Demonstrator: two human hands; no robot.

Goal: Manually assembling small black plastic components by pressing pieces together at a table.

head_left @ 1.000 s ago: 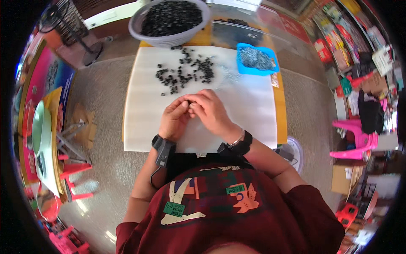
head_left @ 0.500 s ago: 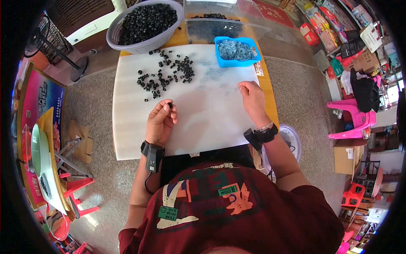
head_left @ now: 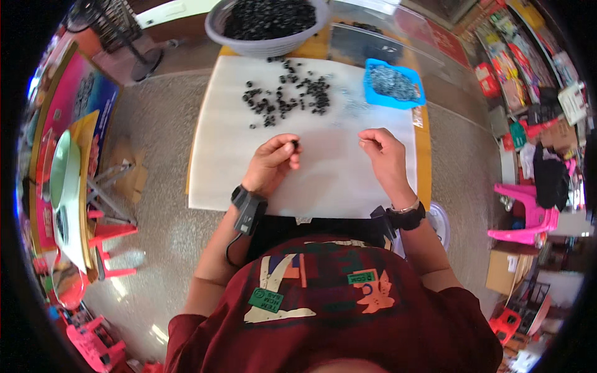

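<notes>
near the middle of the white sheet-covered table (head_left: 311, 186), a little toward its front edge, the left hand (head_left: 270, 163) pinches a small black round part (head_left: 295, 144) between thumb and fingertips, lifted just off the sheet. the part looks light, hard and smooth, so it would likely slip or roll if let go; a pinch across its rim, as now, seems the surest hold. that wrist is bent inward, with a black wrist device and cable on the forearm.

the right hand (head_left: 382, 152) hovers nearer the right edge, its fingers curled with thumb meeting forefinger; whether something tiny sits in that pinch cannot be told. a dark band circles this wrist.

toward the back edge lies a loose scatter of small black parts (head_left: 289, 99), well apart from both hands. at the back right corner stands a shallow blue plastic tray of small grey metal pieces (head_left: 393, 84), and beyond the back edge a large grey bowl heaped with black parts (head_left: 268, 22).
</notes>
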